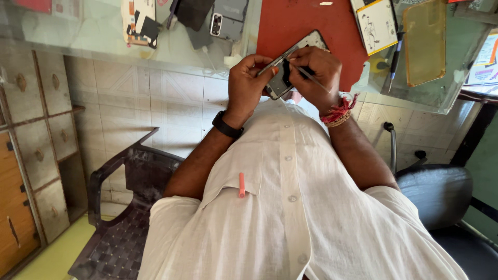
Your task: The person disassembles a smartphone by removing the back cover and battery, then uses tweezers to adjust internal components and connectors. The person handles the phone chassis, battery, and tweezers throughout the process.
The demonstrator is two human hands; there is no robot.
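Two hands work close to the chest, over a white shirt point(295, 207) w/ a pink pen point(241, 185) clipped in the pocket. Left hand point(248, 83) is clamped round the edges of an opened phone point(282, 72), held tilted in the air just off the surface's near edge; right hand point(316, 72) has its fingers pinched on a thin metal tool point(311, 78), tip down at the phone's exposed inside. Phone looks light and stiff but prob. fragile w/ the back off, so grip by the side edges, not the open middle; smooth frame could slip. Tool is slim, easy to drop. Beyond the hands, a red mat point(301, 26) lies on the glass surface point(441, 98), w/ an amber phone cover point(424, 41), a blue pen point(395, 57) and a grey phone back point(228, 18) farther off. Dark plastic chair point(124, 207) left, black stool point(441, 192) right; nothing blocks the hands.
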